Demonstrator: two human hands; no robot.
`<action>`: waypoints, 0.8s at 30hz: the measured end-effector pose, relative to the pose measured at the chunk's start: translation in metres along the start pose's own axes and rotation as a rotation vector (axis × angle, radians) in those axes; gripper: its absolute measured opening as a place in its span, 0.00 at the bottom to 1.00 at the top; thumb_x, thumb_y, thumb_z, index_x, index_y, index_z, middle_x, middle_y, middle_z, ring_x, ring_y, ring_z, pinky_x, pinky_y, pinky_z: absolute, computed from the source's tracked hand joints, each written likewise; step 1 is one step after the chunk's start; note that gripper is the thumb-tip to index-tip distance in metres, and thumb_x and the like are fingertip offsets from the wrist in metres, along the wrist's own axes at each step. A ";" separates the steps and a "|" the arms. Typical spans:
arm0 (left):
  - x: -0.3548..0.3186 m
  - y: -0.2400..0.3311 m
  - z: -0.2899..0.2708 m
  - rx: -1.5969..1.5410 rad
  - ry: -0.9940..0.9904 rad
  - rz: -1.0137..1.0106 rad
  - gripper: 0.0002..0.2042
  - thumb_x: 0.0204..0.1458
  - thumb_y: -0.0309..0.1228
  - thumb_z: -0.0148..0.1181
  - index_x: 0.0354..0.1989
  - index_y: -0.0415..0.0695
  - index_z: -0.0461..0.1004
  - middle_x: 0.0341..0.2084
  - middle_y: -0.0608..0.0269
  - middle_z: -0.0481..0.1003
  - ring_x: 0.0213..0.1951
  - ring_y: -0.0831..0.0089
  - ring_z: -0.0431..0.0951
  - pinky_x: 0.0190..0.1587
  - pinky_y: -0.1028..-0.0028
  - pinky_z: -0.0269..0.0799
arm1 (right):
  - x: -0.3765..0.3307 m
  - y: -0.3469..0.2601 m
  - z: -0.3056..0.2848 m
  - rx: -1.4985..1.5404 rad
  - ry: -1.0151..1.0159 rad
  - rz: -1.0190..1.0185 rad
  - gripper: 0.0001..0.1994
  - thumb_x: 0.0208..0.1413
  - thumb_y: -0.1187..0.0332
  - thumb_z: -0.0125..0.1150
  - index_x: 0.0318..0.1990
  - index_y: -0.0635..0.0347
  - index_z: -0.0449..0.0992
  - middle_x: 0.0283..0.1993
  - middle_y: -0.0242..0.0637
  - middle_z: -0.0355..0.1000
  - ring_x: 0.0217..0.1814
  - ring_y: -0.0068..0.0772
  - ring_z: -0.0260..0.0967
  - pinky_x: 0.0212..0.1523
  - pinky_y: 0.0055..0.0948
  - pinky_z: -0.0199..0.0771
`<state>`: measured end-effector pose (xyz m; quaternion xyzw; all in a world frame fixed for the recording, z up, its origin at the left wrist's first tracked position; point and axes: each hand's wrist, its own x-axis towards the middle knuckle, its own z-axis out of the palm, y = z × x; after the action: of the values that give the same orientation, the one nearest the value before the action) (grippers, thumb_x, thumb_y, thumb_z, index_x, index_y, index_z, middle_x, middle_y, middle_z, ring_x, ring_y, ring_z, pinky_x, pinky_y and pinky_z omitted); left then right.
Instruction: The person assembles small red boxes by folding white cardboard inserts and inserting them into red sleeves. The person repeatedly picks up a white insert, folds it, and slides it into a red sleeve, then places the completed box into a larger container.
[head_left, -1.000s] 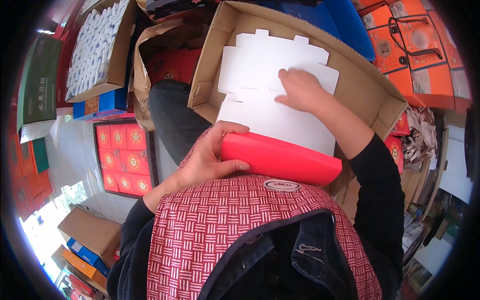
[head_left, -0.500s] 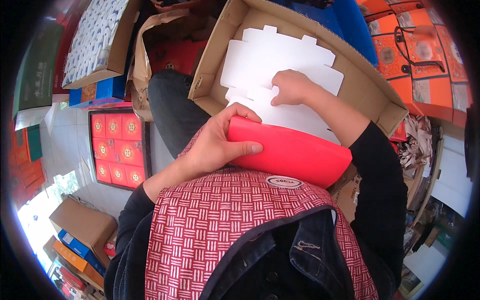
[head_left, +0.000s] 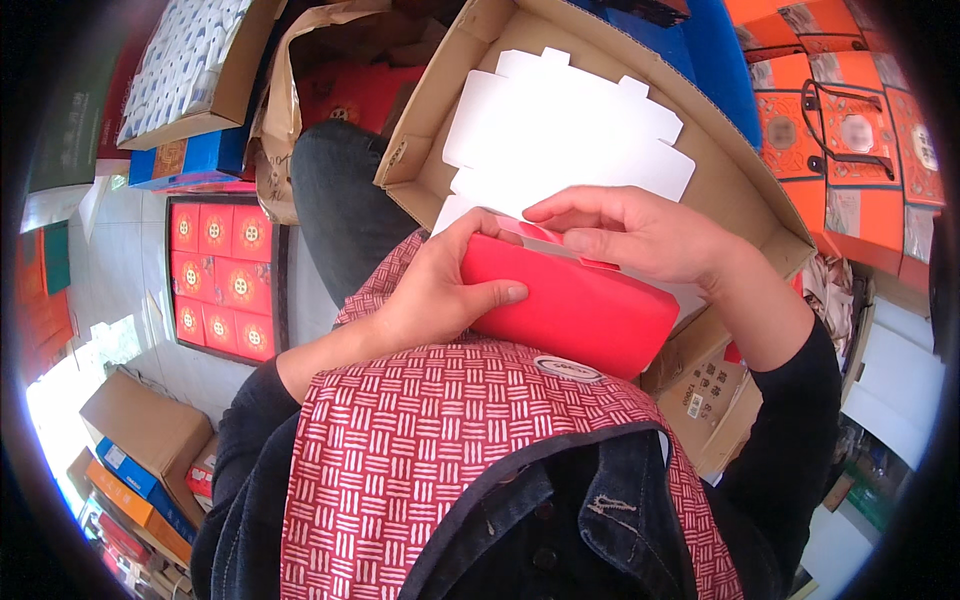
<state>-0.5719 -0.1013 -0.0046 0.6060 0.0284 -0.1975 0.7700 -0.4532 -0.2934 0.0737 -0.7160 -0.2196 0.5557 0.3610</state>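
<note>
A red folding carton [head_left: 575, 315] lies in front of my apron, slanting down to the right. My left hand [head_left: 435, 275] grips its left end, thumb on the near red face and fingers over the far edge. At that far edge, my right hand [head_left: 640, 235] has its thumb and fingers closed around a red flap of the carton. Just beyond the hands, flat white die-cut carton blanks [head_left: 560, 125] lie in a shallow brown cardboard tray [head_left: 740, 170]. The lower part of the blanks is hidden by my hands and the red carton.
Orange boxes [head_left: 850, 135] with a dark handle cord stand at the far right. On the left is a tray of red square boxes [head_left: 240, 285]. A brown paper bag [head_left: 275, 125] and a box of blue-and-white packets [head_left: 190, 75] are at the far left. Brown cartons [head_left: 150, 425] sit lower left.
My right hand has moved from the white blanks back toward me, onto the red carton's far edge, where it has taken hold of a flap. My left hand keeps its grip.
</note>
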 end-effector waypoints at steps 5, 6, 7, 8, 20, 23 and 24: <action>0.000 -0.006 0.000 0.117 -0.048 0.026 0.18 0.48 0.26 0.66 0.45 0.40 0.66 0.36 0.56 0.74 0.40 0.68 0.77 0.45 0.73 0.75 | -0.016 0.009 -0.027 -0.015 -0.308 -0.086 0.27 0.65 0.59 0.47 0.68 0.56 0.53 0.61 0.43 0.65 0.61 0.31 0.62 0.61 0.23 0.59; 0.001 -0.006 0.000 0.124 -0.064 -0.004 0.18 0.48 0.26 0.66 0.46 0.40 0.66 0.37 0.56 0.74 0.40 0.68 0.77 0.44 0.73 0.75 | -0.017 0.009 -0.026 -0.017 -0.311 -0.049 0.27 0.65 0.58 0.47 0.68 0.55 0.53 0.62 0.42 0.64 0.62 0.30 0.61 0.61 0.23 0.58; 0.001 -0.007 0.001 0.106 -0.065 -0.009 0.19 0.48 0.26 0.66 0.46 0.40 0.66 0.38 0.55 0.74 0.41 0.67 0.77 0.44 0.72 0.76 | -0.020 0.007 -0.025 -0.021 -0.313 -0.010 0.27 0.65 0.58 0.47 0.68 0.55 0.54 0.63 0.42 0.63 0.62 0.30 0.60 0.61 0.23 0.57; 0.001 -0.008 0.002 0.088 -0.066 -0.014 0.19 0.48 0.26 0.66 0.47 0.40 0.66 0.38 0.54 0.75 0.41 0.67 0.77 0.44 0.72 0.76 | -0.023 0.006 -0.022 -0.024 -0.315 0.030 0.27 0.65 0.58 0.46 0.68 0.55 0.54 0.64 0.41 0.62 0.63 0.29 0.60 0.62 0.23 0.57; 0.000 0.002 0.006 0.107 -0.186 -0.024 0.23 0.46 0.22 0.68 0.49 0.41 0.63 0.40 0.63 0.71 0.43 0.78 0.73 0.47 0.77 0.72 | -0.017 0.002 0.011 -0.380 0.127 -0.096 0.26 0.59 0.69 0.47 0.66 0.56 0.56 0.43 0.58 0.72 0.42 0.55 0.72 0.45 0.41 0.71; -0.001 -0.005 0.005 0.107 -0.176 0.016 0.23 0.46 0.27 0.68 0.48 0.43 0.64 0.40 0.56 0.73 0.43 0.69 0.76 0.45 0.72 0.75 | -0.016 0.002 0.016 -0.436 0.123 -0.179 0.26 0.58 0.71 0.47 0.66 0.54 0.57 0.47 0.56 0.72 0.45 0.53 0.72 0.47 0.40 0.71; -0.001 -0.008 0.004 0.107 -0.171 0.034 0.22 0.46 0.30 0.68 0.48 0.43 0.64 0.40 0.52 0.74 0.43 0.64 0.77 0.44 0.69 0.76 | -0.016 0.005 0.017 -0.431 0.137 -0.210 0.26 0.58 0.72 0.47 0.66 0.53 0.58 0.48 0.55 0.71 0.46 0.53 0.71 0.48 0.40 0.70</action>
<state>-0.5768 -0.1066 -0.0104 0.6278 -0.0582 -0.2365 0.7393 -0.4747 -0.3032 0.0780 -0.7857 -0.3813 0.4055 0.2698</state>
